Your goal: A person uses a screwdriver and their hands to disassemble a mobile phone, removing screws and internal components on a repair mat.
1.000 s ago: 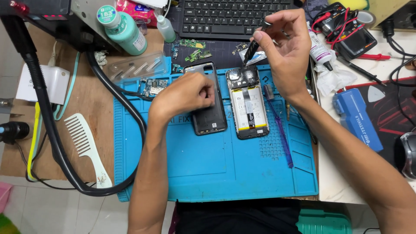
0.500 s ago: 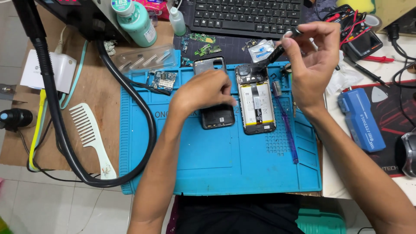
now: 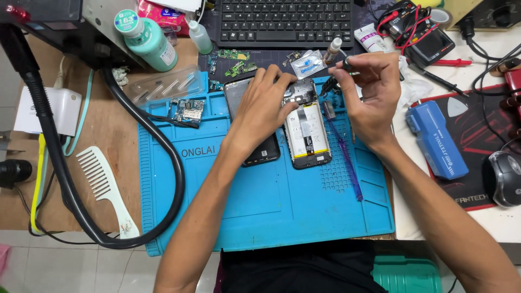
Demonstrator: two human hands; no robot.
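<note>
The left hand lies flat, fingers spread, pressing down across a black back cover and the top edge of an opened phone, gripping nothing. Both lie side by side on the blue mat, the phone just at 3 o'clock of the cover, its battery face up. The right hand, at 3 o'clock of the phone's top, pinches a thin dark tool between thumb and fingertips in a narrow grip; the tip points down toward the phone's upper right corner, and whether it touches cannot be told. A blue spudger lies on the mat just right of the phone. At 10 o'clock of the left hand, a clear plastic tray sits at the mat's top edge; its contents are too faint to tell. Beyond it stands a capped green bottle, and at 12 o'clock a small clear dropper bottle. A small circuit board rests on the mat at 9 o'clock. A white comb lies well apart at 8 o'clock.
</note>
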